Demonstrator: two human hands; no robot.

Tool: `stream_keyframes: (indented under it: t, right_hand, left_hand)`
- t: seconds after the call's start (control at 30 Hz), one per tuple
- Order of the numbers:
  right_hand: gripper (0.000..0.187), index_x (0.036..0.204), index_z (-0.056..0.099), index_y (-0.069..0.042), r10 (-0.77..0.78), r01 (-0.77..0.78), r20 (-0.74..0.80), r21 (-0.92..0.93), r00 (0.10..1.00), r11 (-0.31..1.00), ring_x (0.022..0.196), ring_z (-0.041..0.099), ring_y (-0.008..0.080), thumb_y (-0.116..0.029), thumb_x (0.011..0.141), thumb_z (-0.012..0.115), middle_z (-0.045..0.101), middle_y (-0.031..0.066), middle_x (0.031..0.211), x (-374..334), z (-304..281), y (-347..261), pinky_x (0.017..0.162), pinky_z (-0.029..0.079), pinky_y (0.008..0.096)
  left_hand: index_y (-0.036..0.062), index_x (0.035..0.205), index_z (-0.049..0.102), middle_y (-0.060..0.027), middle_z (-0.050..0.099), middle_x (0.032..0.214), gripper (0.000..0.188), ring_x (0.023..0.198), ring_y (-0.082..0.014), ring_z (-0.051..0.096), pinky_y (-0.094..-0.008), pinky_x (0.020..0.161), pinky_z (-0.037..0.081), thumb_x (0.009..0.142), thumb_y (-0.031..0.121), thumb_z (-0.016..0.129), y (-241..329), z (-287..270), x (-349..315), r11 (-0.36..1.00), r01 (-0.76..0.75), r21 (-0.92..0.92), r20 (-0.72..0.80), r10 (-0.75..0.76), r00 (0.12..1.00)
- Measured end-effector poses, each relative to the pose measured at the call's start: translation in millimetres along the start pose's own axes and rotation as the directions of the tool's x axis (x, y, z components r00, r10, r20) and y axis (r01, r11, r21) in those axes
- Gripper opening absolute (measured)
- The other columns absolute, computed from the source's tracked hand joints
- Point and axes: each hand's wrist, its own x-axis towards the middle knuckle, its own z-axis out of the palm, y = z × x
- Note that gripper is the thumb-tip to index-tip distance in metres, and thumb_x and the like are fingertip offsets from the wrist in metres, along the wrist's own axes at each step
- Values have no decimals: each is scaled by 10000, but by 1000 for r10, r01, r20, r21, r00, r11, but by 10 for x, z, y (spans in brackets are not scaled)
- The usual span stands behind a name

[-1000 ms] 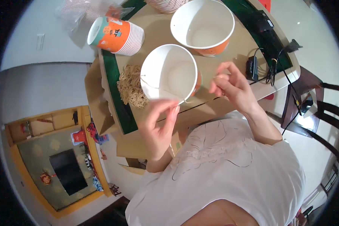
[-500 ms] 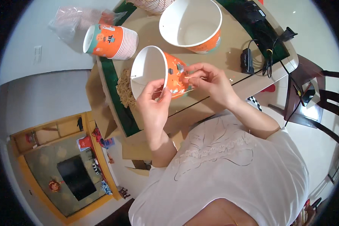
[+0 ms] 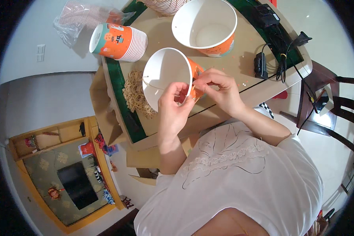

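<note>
A white-lined orange paper bucket (image 3: 165, 65) is tilted on its side, its mouth facing left. My left hand (image 3: 173, 114) grips its near rim, thumb outside and fingers inside. At the outer wall just below the rim, my right hand (image 3: 222, 88) pinches, its fingertips close to my left thumb. A thin tan cord (image 3: 153, 84) crosses the inside from a small hole in the far wall toward my left fingers. Part of the cord end in my right fingertips is hidden. Left of the bucket lies a heap of similar tan cords (image 3: 134, 94).
A second orange bucket (image 3: 204, 25) stands behind, mouth up. To the left lie a stack of nested orange buckets (image 3: 124, 43) and a bagged stack (image 3: 82, 17). A black power adapter (image 3: 260, 65) and cables (image 3: 281, 65) occupy the table's right side, near a dark chair (image 3: 322, 90).
The bucket has turned its mouth more toward me and shifted right with my left hand. My right fingertips have come up against its rim area, closer to my left hand.
</note>
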Motion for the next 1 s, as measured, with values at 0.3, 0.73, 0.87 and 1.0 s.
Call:
stream_keyframes:
  t: [0.3,0.73,0.87,1.0]
  right_hand:
    - [96,895,666,-6,-204,227,112,-257,973,939,866,606,150,10,804,640,627,84,927,-58,-44,73,748,503,289]
    - [83,848,594,13,51,-52,-35,-32,998,998,802,615,147,-40,809,646,609,73,841,-13,-84,-57,665,520,261]
    - [73,855,582,-7,226,-234,177,26,958,972,797,590,110,-75,845,606,596,33,847,59,-182,-59,688,494,245]
    - [54,868,571,-16,264,-304,330,76,906,950,804,577,94,-70,866,573,588,9,848,135,-239,-34,722,483,244]
  left_hand:
    - [-6,932,565,-34,611,822,186,663,-77,525,-225,600,454,755,-43,610,-77,13,56,999,-1,-46,-25,-1,1000]
    - [2,1040,579,-36,612,858,293,662,-68,503,-217,598,446,756,-57,619,-79,92,67,998,-41,-47,7,42,999]
    - [1,1080,584,-40,602,900,328,657,-68,500,-210,583,441,761,-65,619,-127,75,77,997,-64,-42,34,65,997]
    - [-7,1069,594,-48,590,930,309,649,-68,499,-210,573,437,766,-62,620,-86,75,78,996,-94,0,60,93,994]
